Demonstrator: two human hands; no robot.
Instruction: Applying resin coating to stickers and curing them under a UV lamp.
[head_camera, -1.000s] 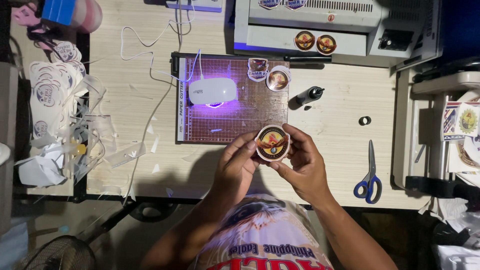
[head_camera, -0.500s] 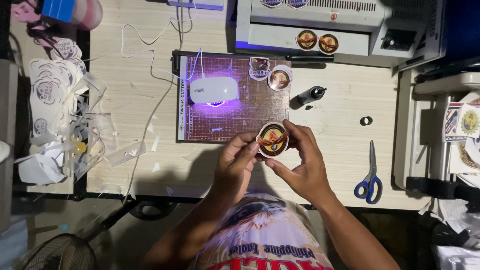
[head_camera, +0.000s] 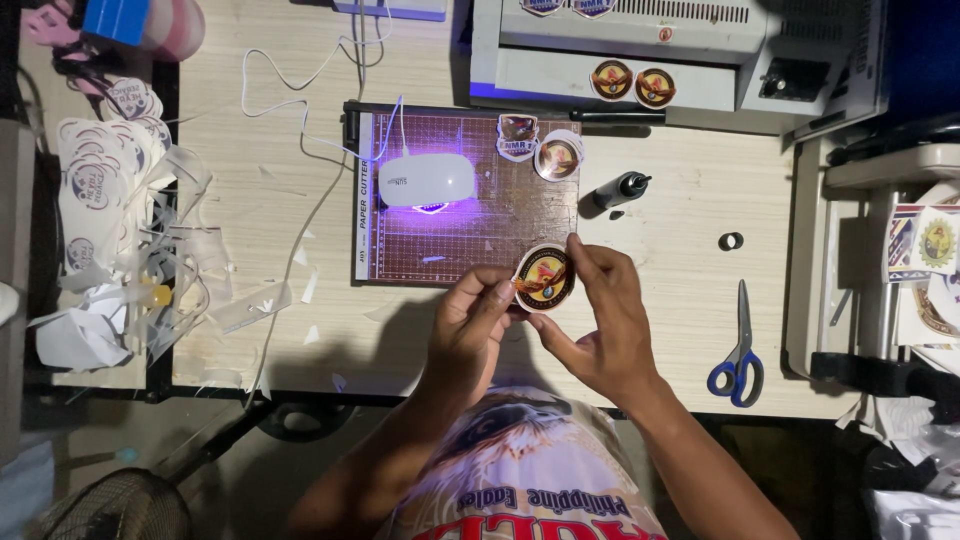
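Observation:
A round badge-like sticker (head_camera: 545, 277) with a dark rim and an orange emblem is held between both hands over the near edge of a paper cutter mat (head_camera: 470, 225). My left hand (head_camera: 470, 325) pinches its left edge with thumb and fingertips. My right hand (head_camera: 600, 320) grips its right side, fingers curled behind it. A small white lamp (head_camera: 427, 180) sits on the mat and casts violet light beneath it. Two more stickers (head_camera: 540, 150), one shield-shaped and one round, lie at the mat's far right corner.
Blue-handled scissors (head_camera: 738, 350) lie to the right. A small black bottle (head_camera: 620, 188) and a black ring (head_camera: 731, 241) rest beyond them. A laminator (head_camera: 640, 50) with two round stickers stands at the back. Cut plastic scraps and sticker sheets (head_camera: 110, 230) pile at left.
Both hands with the round sticker have shifted slightly away from me, onto the mat's near edge. Nothing else has moved.

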